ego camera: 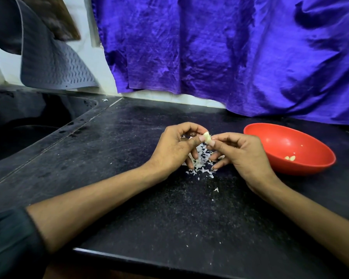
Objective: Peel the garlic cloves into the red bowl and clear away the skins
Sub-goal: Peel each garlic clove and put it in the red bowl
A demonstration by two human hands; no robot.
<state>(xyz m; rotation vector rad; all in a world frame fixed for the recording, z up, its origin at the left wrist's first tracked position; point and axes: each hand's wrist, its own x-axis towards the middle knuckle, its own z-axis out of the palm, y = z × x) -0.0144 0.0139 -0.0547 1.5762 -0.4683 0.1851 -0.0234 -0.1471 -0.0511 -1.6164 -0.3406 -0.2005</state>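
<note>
Garlic clove (207, 137) is up off the counter, pinched btwn both hands: left hand (174, 147) has thumb + fingertips clamped on it, right hand (243, 155) nips the other side, prob working the skin off. Right under them, mid counter, sits the pile of white skins (199, 160), w/ stray flecks trailing toward the front edge (129, 256). Red bowl (286, 147) is just beside the right hand, toward the right edge, w/ only a couple peeled cloves (290, 157) + a tiny bit in it. So imo peeling's well underway but not done, and skin cleanup hasn't started. No unpeeled cloves in view besides this one. Black sink (28, 121) at back left, purple cloth (230, 57) hanging behind.
</note>
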